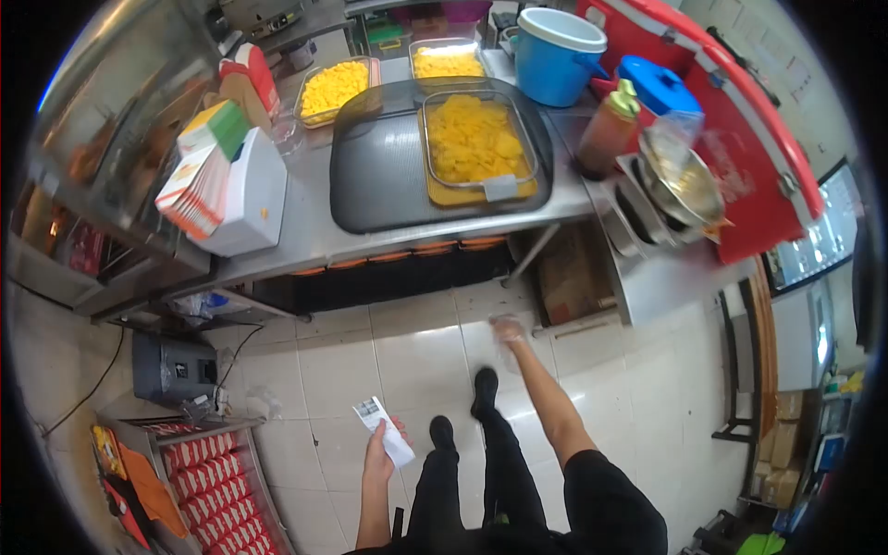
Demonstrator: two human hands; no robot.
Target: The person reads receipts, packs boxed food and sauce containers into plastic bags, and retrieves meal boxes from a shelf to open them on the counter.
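My left hand (pixel 376 453) is closed around a white printed paper slip (pixel 398 448), thumb on top, held low over the floor. My right hand (pixel 507 331) hangs out in front, wearing a clear plastic glove; its fingers are small and blurred. The nearest furniture to it is the metal counter (pixel 319 242). On that counter lies a dark mesh-patterned tray (pixel 375 171). A clear rectangular dish of yellow food chunks (pixel 476 139) rests on its right part.
Two more dishes of yellow pieces, one at the left (pixel 335 89) and one behind (pixel 448 61), stand farther back. Right of them are a blue bucket (pixel 555 69), a sauce bottle (pixel 608 129), metal bowls (pixel 689 190) and a red cooler (pixel 740 157). A crate of red-and-white packets (pixel 217 490) stands lower left.
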